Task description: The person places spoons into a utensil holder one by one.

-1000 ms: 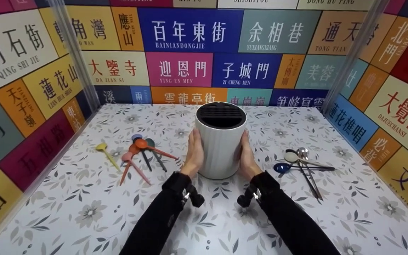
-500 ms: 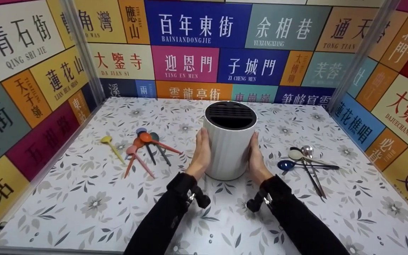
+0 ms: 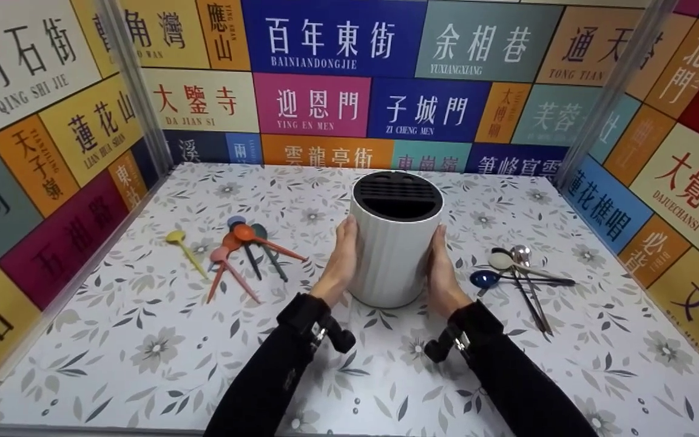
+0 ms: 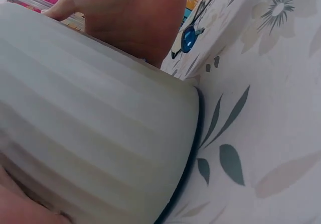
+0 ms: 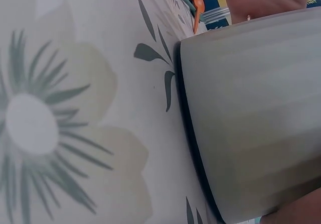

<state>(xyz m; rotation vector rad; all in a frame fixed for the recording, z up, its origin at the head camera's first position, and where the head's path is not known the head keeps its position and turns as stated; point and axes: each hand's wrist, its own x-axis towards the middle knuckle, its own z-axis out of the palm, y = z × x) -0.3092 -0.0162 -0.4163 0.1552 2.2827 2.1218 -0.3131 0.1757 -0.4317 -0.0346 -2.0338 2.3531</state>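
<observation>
Between my two hands stands a white, ribbed cylindrical knife block [image 3: 391,261] with a black slotted top [image 3: 399,187]. My left hand [image 3: 338,261] grips its left side, and my right hand [image 3: 445,273] holds the opposite side. In the left wrist view, the block's pale wall [image 4: 100,118] fills much of the picture, its dark bottom rim right at the patterned tabletop. From the right wrist, the same wall [image 5: 256,118] shows with the rim beside a printed leaf. The far parts of the fingers are partly hidden by the block.
Left of the block lie several coloured spoons, among them a yellow spoon [image 3: 175,237], a pink spoon [image 3: 219,255] and an orange spoon [image 3: 244,233]. To the right, a blue spoon [image 3: 485,279] crosses a cream spoon [image 3: 499,261] and others. Sign-printed walls [image 3: 337,45] enclose the floral table [image 3: 161,376].
Both hands have shifted the knife block slightly to the right over the last second. The head view has tilted a little, and the spoons lie as before.
</observation>
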